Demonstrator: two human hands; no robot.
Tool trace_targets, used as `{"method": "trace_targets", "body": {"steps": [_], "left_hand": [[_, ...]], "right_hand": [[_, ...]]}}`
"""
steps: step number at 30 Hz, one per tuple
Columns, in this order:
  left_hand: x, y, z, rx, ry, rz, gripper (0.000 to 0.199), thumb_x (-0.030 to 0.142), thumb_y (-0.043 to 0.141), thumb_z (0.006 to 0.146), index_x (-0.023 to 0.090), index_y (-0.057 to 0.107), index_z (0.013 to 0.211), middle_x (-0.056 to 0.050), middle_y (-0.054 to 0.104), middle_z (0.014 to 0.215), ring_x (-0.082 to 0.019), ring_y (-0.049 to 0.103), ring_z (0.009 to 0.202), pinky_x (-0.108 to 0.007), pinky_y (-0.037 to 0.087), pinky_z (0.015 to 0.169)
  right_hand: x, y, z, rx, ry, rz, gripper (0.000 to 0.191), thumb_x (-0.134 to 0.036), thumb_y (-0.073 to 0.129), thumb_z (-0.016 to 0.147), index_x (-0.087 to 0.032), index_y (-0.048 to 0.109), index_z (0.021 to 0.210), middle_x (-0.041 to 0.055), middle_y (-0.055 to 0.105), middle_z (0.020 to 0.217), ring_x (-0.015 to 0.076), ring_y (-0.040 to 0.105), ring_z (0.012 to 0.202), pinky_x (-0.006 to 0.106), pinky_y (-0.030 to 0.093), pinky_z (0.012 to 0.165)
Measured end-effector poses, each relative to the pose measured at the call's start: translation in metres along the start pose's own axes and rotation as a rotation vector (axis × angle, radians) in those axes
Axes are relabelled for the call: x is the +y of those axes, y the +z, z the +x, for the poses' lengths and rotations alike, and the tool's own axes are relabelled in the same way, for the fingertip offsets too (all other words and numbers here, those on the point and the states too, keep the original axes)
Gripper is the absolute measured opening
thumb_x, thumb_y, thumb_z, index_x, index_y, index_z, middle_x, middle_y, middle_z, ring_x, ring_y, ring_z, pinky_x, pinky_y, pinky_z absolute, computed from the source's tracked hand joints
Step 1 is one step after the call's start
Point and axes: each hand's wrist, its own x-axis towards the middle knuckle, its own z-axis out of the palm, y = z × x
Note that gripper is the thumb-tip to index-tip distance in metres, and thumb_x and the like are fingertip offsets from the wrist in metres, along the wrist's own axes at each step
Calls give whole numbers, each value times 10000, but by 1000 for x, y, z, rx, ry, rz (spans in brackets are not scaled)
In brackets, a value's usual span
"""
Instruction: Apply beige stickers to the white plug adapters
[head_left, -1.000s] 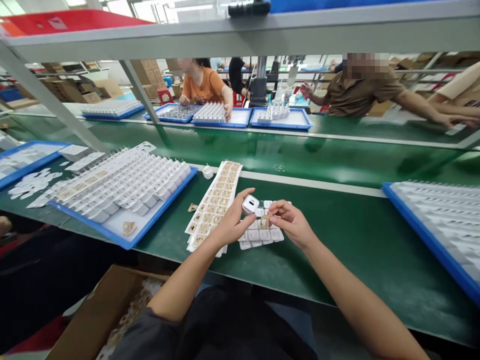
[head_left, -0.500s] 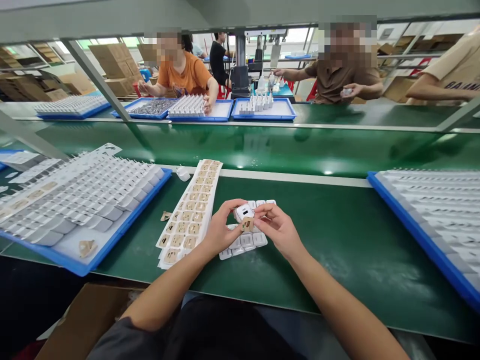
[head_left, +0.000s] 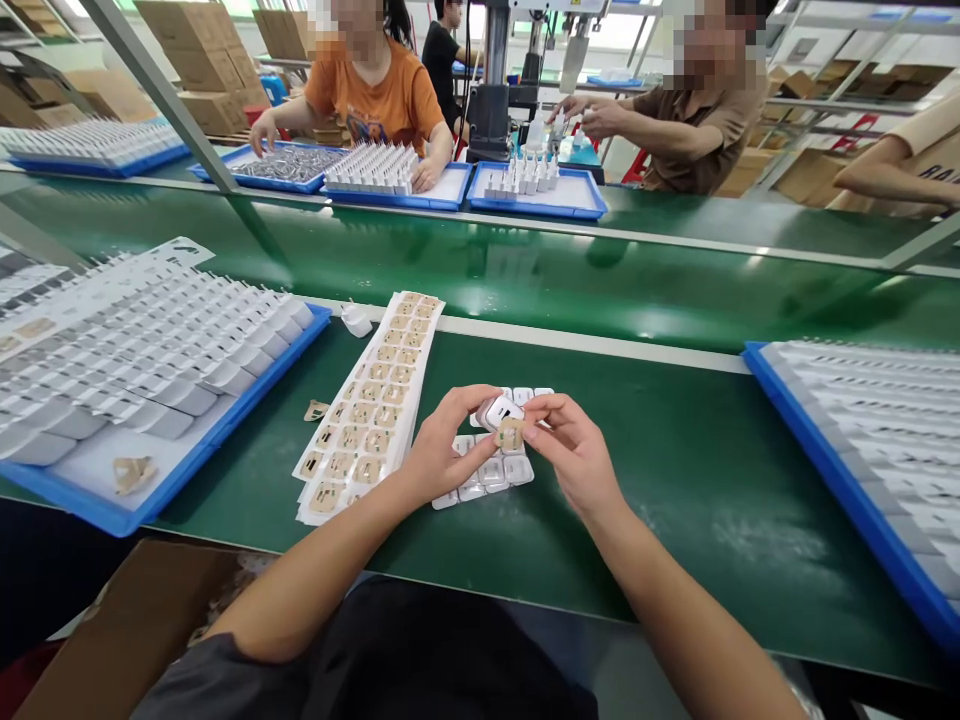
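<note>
Between the fingers of my left hand (head_left: 444,446) is a small white charger (head_left: 500,408), its face with a dark slot turned up toward me. At the charger's lower edge sits a tan adhesive piece (head_left: 511,434); my right hand (head_left: 571,452) pinches its right side, and my left thumb tip lies close by its left side. Whether the piece touches the charger cannot be told. Under both hands, rows of white square pieces (head_left: 517,468) lie on the green work surface (head_left: 660,470), partly hidden. Strips of tan stickers (head_left: 379,400) are stacked left of my left hand.
A blue tray (head_left: 142,508) full of white chargers stands at left, a crumpled tan scrap (head_left: 135,474) in it. Another filled blue tray (head_left: 847,490) is at right. One loose charger (head_left: 356,319) lies behind the strips. Across the green belt, co-workers handle parts by trays.
The tan piece has shifted slightly right with my right hand, and the charger has tilted. My view has dipped. Across the belt, the right co-worker has brought both hands together.
</note>
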Motion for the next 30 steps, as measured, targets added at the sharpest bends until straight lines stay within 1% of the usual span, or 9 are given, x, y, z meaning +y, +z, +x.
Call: {"method": "trace_targets", "body": {"steps": [4, 8, 14, 20, 30], "left_hand": [[0, 3, 1, 59, 22, 52, 402, 267, 698, 886, 219, 565, 1262, -112, 636, 1190, -237, 607, 1118, -392, 538, 945], [1, 4, 3, 88, 49, 90, 375, 293, 732, 866, 221, 585, 1203, -100, 652, 1134, -240, 624, 1088, -401, 545, 929], [3, 2, 4, 63, 60, 114, 376, 271, 741, 859, 225, 584, 1198, -91, 657, 1131, -232, 631, 1087, -388, 544, 929], [3, 1, 4, 42, 43, 125, 365, 296, 726, 872, 225, 588, 1202, -96, 659, 1142, -240, 627, 1099, -394, 542, 923], [3, 1, 5, 37, 68, 116, 390, 258, 746, 855, 221, 588, 1210, -98, 656, 1144, -233, 625, 1091, -377, 535, 922]], "right_hand": [[-2, 0, -2, 35, -44, -12, 192, -350, 722, 868, -271, 642, 1023, 10, 612, 870, 160, 609, 853, 306, 535, 819], [-2, 1, -3, 61, -57, -72, 201, -359, 710, 877, -267, 636, 1040, 22, 624, 879, 184, 622, 913, 353, 533, 897], [-2, 0, -3, 56, -64, -67, 180, -323, 707, 885, -272, 641, 1045, 11, 626, 871, 171, 620, 893, 346, 526, 903], [-4, 1, -2, 61, -46, -98, 193, -344, 710, 880, -265, 633, 1039, 16, 633, 865, 182, 632, 897, 363, 535, 902], [-2, 1, -2, 56, -55, -86, 182, -317, 712, 882, -270, 642, 1043, 10, 641, 867, 172, 635, 888, 352, 535, 901]]}}
